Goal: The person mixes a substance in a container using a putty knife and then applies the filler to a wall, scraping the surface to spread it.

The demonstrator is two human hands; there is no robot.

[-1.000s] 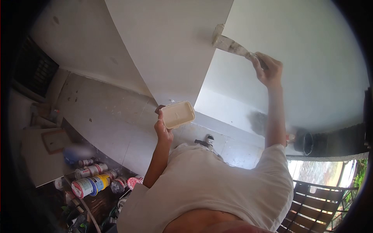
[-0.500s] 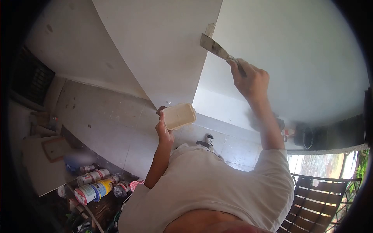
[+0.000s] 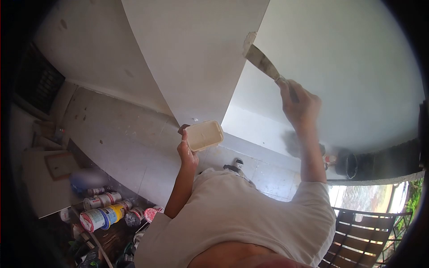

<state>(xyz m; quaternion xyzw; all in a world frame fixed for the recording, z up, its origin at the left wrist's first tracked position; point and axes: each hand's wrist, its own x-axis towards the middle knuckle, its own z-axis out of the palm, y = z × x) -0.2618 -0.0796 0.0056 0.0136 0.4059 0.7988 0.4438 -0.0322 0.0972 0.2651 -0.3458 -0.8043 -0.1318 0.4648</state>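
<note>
Gripping, right hand (image 3: pixel 300 106): fingers closed round handle of putty knife (image 3: pixel 263 63); blade tip against outer wall corner (image 3: pixel 243 67).
Left hand (image 3: pixel 187 151): fingers clamped on tray of filler (image 3: pixel 204 135), held below blade.
Surroundings: paint cans (image 3: pixel 100 213) on floor lower left; black bucket (image 3: pixel 348 166) right.

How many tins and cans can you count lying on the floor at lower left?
About 5: a small one, a white one, a large white-blue-yellow one, a dark one, a red-white one. Clutter may hide more.
</note>
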